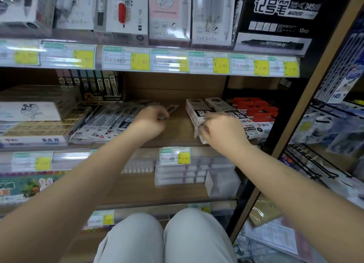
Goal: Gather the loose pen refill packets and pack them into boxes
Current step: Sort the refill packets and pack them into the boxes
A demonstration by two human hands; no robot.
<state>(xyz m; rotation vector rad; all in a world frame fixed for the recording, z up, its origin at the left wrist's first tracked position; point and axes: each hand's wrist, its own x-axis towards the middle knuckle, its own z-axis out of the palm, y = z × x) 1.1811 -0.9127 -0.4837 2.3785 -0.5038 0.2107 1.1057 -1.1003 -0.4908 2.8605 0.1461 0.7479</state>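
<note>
Loose pen refill packets (110, 121), flat clear sleeves printed in white and black, lie fanned in an untidy heap on the brown wooden shelf (173, 128), at about nine o'clock from the shelf's bare middle. The left hand (149, 123) rests at the heap's three o'clock edge, fingers curled down over the end of one packet; the motion blur there leaves it unclear whether they truly pinch it, though a grey packet tip shows just past the knuckles.

Two white cardboard refill boxes with black labels (218, 113) lie side by side at three o'clock from the bare patch, their long sides touching. The right hand (222, 132) sits on the near end of the left box, fingers bent and grasping a pale flap at its six o'clock end.

Red and white small packs (256, 109) are stacked at three o'clock from the boxes. A flat yellow-and-white eraser carton (35, 128) lies at nine o'clock from the heap. Yellow price tags (140, 61) line the upper shelf's edge at twelve o'clock, with a black marker box (279, 16) above them. Pale grey trousered knees (163, 237) fill six o'clock.
</note>
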